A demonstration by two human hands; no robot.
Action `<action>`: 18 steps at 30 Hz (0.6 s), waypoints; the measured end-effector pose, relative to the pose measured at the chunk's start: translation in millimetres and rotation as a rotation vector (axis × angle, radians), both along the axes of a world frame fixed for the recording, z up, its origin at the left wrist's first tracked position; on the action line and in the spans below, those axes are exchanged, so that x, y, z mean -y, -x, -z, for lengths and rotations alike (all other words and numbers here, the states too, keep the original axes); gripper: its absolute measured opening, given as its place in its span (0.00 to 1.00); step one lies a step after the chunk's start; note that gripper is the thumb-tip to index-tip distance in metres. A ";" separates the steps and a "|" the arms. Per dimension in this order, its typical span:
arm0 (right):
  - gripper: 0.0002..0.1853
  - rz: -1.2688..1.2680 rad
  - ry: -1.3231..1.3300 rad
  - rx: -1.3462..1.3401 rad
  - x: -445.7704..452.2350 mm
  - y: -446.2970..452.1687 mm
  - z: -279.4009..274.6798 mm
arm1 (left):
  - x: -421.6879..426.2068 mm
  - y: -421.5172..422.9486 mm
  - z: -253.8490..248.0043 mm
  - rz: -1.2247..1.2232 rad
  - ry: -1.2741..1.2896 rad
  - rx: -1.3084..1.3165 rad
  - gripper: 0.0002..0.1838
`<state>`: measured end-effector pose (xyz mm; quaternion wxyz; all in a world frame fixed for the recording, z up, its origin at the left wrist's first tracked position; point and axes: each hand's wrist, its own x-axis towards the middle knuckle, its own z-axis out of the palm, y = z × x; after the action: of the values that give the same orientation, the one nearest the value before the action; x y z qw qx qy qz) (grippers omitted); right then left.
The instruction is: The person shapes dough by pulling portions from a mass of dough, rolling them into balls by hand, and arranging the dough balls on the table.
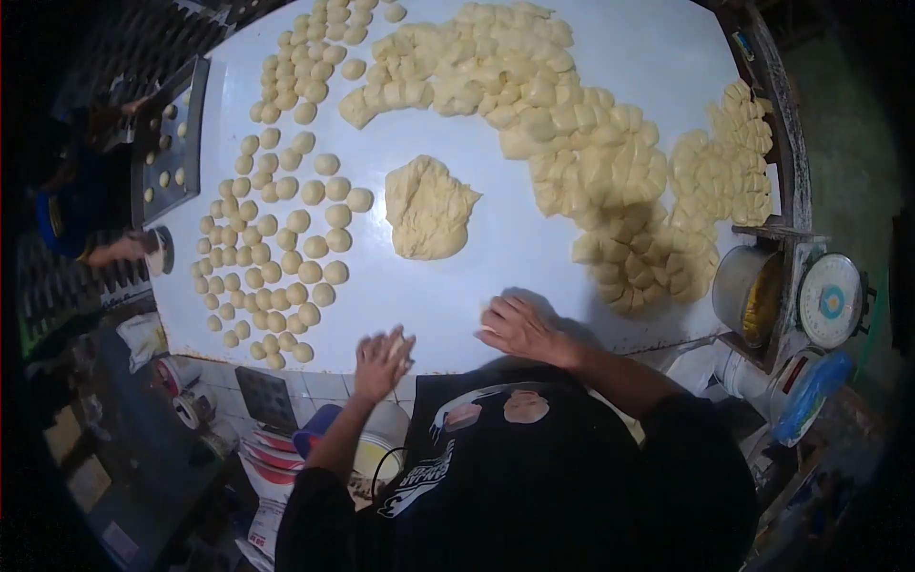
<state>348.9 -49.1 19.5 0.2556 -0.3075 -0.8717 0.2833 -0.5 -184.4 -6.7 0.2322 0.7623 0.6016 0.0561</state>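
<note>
My left hand (383, 364) is at the table's near edge, its fingers curled over a small pale dough piece that shows only partly at the fingertips. Farther right, my right hand (522, 330) is cupped low over the tabletop, and a bit of pale dough peeks out at its left side. Beyond both hands lies a large rough lump of dough (429, 210). Many round dough balls (272, 250) cover the left part of the white table (400, 305). Cut dough pieces (600, 157), pressed against each other, spread across the back and right.
At the left, another person's hand (122, 250) is near a dark tray (172, 143) with several dough balls. A dial scale (831, 299) and a metal pot (745, 291) stand at the right edge. Buckets and bags sit below the near edge.
</note>
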 end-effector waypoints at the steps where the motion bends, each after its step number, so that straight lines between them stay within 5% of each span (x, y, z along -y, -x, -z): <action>1: 0.11 -0.020 0.013 0.165 4.6 -11.6 28.7 | -5.9 8.5 8.1 0.167 -0.096 -0.226 0.33; 4: 0.15 0.217 -0.142 0.289 -16.2 40.1 48.4 | -97.1 -35.4 5.2 0.022 -0.196 -0.043 0.36; 5: 0.15 0.348 -0.091 0.259 0.0 72.5 46.7 | -99.1 -60.7 9.5 -0.221 -0.315 0.120 0.29; 6: 0.16 0.490 -0.066 0.228 10.0 95.4 42.6 | -74.2 -71.0 26.1 -0.366 -0.154 0.091 0.22; 8: 0.17 0.205 0.110 0.280 69.2 89.1 35.9 | -29.4 -45.4 30.1 0.053 -0.087 0.324 0.17; 10: 0.20 0.034 0.134 0.078 88.0 36.2 67.4 | -25.2 9.3 28.5 0.148 -0.114 0.385 0.15; 12: 0.19 0.185 -0.011 0.333 57.8 21.9 79.7 | -37.8 55.1 66.2 0.313 -0.124 0.286 0.12; 14: 0.20 0.340 -0.126 0.353 3.3 71.6 52.8 | -103.3 18.2 28.8 0.195 -0.470 0.167 0.11; 16: 0.19 0.761 -0.154 0.254 14.1 131.4 54.3 | -97.6 -40.9 27.4 -0.135 -0.297 0.339 0.12; 17: 0.19 0.671 -0.011 0.242 47.4 131.6 76.2 | -69.6 -48.0 49.0 -0.018 0.015 0.225 0.10; 18: 0.18 0.491 0.060 0.314 80.3 118.6 69.9 | -42.3 -35.0 35.2 0.070 -0.125 0.399 0.08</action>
<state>230.3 -129.4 -50.4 0.1694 -0.5568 -0.7912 0.1878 34.5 -142.2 -41.9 0.3010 0.7694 0.5120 0.2350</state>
